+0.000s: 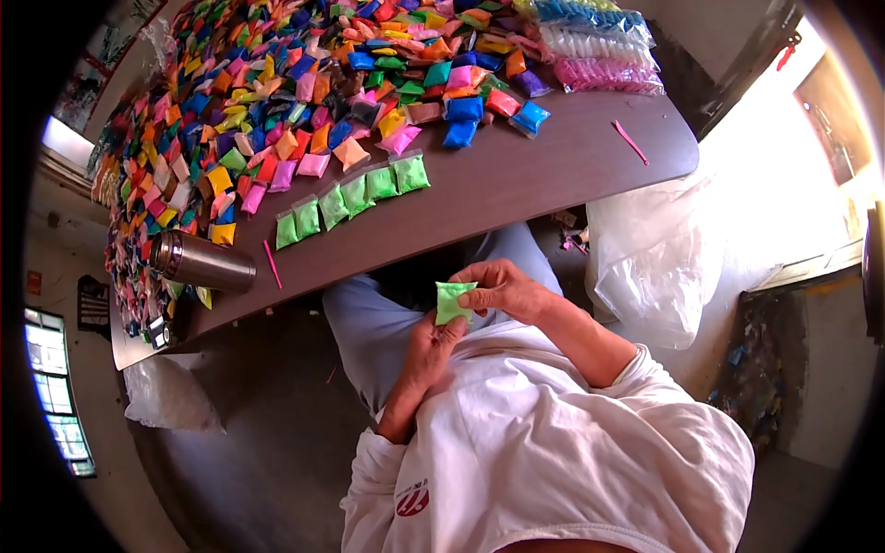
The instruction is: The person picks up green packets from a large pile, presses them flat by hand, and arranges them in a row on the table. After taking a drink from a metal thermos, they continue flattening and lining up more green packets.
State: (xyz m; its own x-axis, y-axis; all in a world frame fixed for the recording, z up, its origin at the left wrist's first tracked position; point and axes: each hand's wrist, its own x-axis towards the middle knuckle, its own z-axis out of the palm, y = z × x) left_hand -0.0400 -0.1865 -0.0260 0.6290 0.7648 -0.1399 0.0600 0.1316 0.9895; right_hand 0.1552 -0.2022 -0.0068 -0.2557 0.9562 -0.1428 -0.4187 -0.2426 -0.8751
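Over my lap, a small light-green packet (452, 304) is held between both hands. My left hand (435, 345) pinches its lower edge, with the thumb on the front. From the right side, my right hand (509, 289) grips the packet's upper part between thumb and fingers. On the table, beyond my hands, several similar green packets (356, 195) lie side by side in a slanted row, their clear tops pointing away from me.
A large heap of coloured packets (304, 92) covers the table's far and left parts. A steel flask (205, 262) lies near the left edge. Pink strips (631, 143) rest on the brown table (544, 175). Stacked clear bags (604, 46) sit far right; a plastic bag (654, 258) hangs below.
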